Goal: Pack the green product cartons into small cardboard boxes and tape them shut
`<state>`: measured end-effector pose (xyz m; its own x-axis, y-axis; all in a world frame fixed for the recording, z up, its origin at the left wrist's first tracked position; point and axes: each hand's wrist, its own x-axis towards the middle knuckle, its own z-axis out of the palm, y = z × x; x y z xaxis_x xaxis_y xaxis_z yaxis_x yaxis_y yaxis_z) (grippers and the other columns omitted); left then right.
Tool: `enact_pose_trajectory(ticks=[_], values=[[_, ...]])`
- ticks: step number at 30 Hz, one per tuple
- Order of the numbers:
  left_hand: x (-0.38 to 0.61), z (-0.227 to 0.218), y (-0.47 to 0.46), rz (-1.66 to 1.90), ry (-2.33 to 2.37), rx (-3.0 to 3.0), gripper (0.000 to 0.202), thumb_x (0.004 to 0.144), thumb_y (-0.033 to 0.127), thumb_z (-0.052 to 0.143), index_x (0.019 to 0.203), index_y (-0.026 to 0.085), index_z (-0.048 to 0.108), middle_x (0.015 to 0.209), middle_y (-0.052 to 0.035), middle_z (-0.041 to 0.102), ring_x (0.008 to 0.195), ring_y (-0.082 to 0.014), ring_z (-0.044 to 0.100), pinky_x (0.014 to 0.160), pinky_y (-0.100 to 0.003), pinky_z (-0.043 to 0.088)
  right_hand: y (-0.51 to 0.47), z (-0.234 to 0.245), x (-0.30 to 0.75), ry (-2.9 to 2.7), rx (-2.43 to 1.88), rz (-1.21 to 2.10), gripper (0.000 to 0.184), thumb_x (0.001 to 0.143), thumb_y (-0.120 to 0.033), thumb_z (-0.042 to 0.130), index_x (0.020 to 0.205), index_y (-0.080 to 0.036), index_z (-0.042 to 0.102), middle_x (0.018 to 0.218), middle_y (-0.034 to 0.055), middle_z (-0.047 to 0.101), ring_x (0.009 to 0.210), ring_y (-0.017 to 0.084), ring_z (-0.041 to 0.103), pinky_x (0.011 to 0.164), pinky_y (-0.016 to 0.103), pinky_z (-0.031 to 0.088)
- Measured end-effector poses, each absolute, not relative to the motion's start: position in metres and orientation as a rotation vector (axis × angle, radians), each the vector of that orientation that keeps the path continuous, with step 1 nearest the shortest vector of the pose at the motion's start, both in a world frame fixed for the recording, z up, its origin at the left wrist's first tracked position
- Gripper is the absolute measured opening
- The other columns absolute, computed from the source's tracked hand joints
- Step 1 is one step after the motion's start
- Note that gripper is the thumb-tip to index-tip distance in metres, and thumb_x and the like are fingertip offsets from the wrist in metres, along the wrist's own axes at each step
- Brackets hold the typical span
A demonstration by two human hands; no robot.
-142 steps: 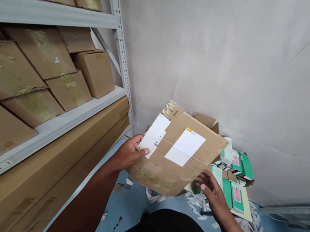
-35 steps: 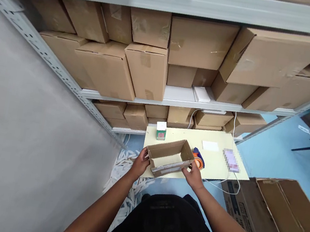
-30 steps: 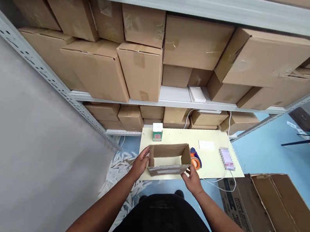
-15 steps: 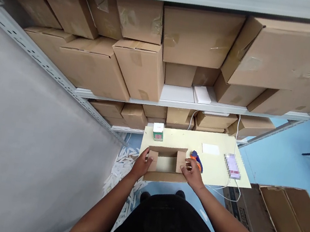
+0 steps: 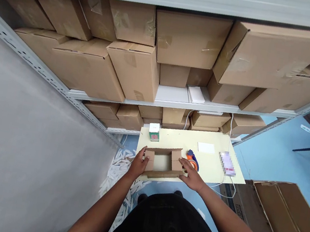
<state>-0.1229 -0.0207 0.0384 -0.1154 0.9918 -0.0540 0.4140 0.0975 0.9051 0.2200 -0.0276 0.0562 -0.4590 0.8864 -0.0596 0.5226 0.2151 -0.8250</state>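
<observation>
A small open cardboard box [image 5: 161, 164] sits at the near edge of a pale yellow table [image 5: 212, 163]. My left hand [image 5: 138, 163] presses its left flap inward, fingers flat on the cardboard. My right hand [image 5: 191, 173] lies on the right flap, fingers stretched over it. Both side flaps are folded in; the middle of the box stays uncovered. An orange and blue tape dispenser [image 5: 192, 160] rests just right of the box, by my right hand.
A small green and white carton [image 5: 154, 131], a white card [image 5: 206, 147] and a blurred flat item [image 5: 226, 163] with a cable lie on the table. Metal shelves [image 5: 171, 105] packed with cardboard boxes stand behind. A large open carton [image 5: 277, 215] sits at right. Paper strips [image 5: 122, 166] litter the blue floor.
I turned from a flat taped box by the wall to this table. In the last second the small box was set upright and both side flaps were folded inward under my hands.
</observation>
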Motion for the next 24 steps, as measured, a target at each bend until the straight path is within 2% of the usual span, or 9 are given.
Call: enact_pose_trajectory(ticks=[3, 6, 8, 11, 13, 19, 24], values=[[-0.124, 0.041, -0.022, 0.956, 1.595, 1.374, 0.058, 0.092, 0.039, 0.056, 0.146, 0.020, 0.049, 0.141, -0.0129, 0.059, 0.119, -0.0253, 0.060, 0.103, -0.042, 0.048, -0.031, 0.053, 0.208, -1.941, -1.399, 1.076, 0.057, 0.096, -0.045, 0.054, 0.150, -0.028, 0.047, 0.156, 0.0115, 0.045, 0.144, 0.030, 0.042, 0.103, 0.047, 0.053], [-0.127, 0.046, -0.024, 0.913, 1.601, 1.352, 0.052, 0.093, 0.042, 0.053, 0.140, 0.020, 0.055, 0.135, -0.0117, 0.063, 0.118, -0.0260, 0.061, 0.105, -0.043, 0.046, -0.032, 0.051, 0.199, -1.873, -1.453, 0.993, 0.051, 0.097, -0.049, 0.051, 0.142, -0.025, 0.054, 0.147, 0.0120, 0.053, 0.138, 0.028, 0.048, 0.109, 0.047, 0.048], [-0.128, 0.050, -0.025, 0.899, 1.621, 1.346, 0.049, 0.094, 0.044, 0.051, 0.137, 0.021, 0.059, 0.136, -0.0103, 0.064, 0.123, -0.0265, 0.059, 0.110, -0.043, 0.042, -0.032, 0.051, 0.195, -1.853, -1.487, 0.960, 0.048, 0.096, -0.048, 0.052, 0.138, -0.024, 0.056, 0.142, 0.0115, 0.057, 0.131, 0.027, 0.055, 0.108, 0.046, 0.049], [-0.127, 0.055, -0.027, 0.919, 1.619, 1.321, 0.049, 0.098, 0.050, 0.044, 0.134, 0.021, 0.061, 0.140, -0.0093, 0.062, 0.133, -0.0259, 0.054, 0.116, -0.042, 0.036, -0.032, 0.049, 0.191, -1.782, -1.615, 0.956, 0.050, 0.092, -0.047, 0.056, 0.136, -0.023, 0.054, 0.136, 0.0112, 0.060, 0.107, 0.025, 0.066, 0.092, 0.042, 0.056], [-0.125, 0.057, -0.028, 0.934, 1.597, 1.308, 0.051, 0.099, 0.053, 0.041, 0.131, 0.021, 0.063, 0.139, -0.0097, 0.063, 0.133, -0.0259, 0.054, 0.116, -0.042, 0.036, -0.033, 0.044, 0.187, -1.718, -1.715, 0.971, 0.053, 0.089, -0.044, 0.059, 0.138, -0.023, 0.051, 0.134, 0.0111, 0.061, 0.094, 0.023, 0.067, 0.084, 0.040, 0.057], [-0.114, 0.055, -0.031, 0.873, 1.640, 1.284, 0.048, 0.096, 0.055, 0.047, 0.126, 0.021, 0.062, 0.131, -0.0097, 0.067, 0.123, -0.0261, 0.061, 0.109, -0.041, 0.044, -0.033, 0.029, 0.179, -1.649, -1.813, 1.042, 0.058, 0.086, -0.039, 0.061, 0.140, -0.022, 0.046, 0.117, 0.0082, 0.067, 0.091, 0.022, 0.067, 0.080, 0.036, 0.054], [-0.111, 0.048, -0.028, 0.784, 1.717, 1.251, 0.044, 0.091, 0.038, 0.058, 0.132, 0.021, 0.058, 0.131, -0.0106, 0.068, 0.125, -0.0272, 0.061, 0.105, -0.040, 0.047, -0.026, 0.024, 0.179, -1.676, -1.826, 1.019, 0.059, 0.085, -0.038, 0.063, 0.140, -0.022, 0.048, 0.110, 0.0079, 0.068, 0.090, 0.023, 0.067, 0.080, 0.035, 0.053]])
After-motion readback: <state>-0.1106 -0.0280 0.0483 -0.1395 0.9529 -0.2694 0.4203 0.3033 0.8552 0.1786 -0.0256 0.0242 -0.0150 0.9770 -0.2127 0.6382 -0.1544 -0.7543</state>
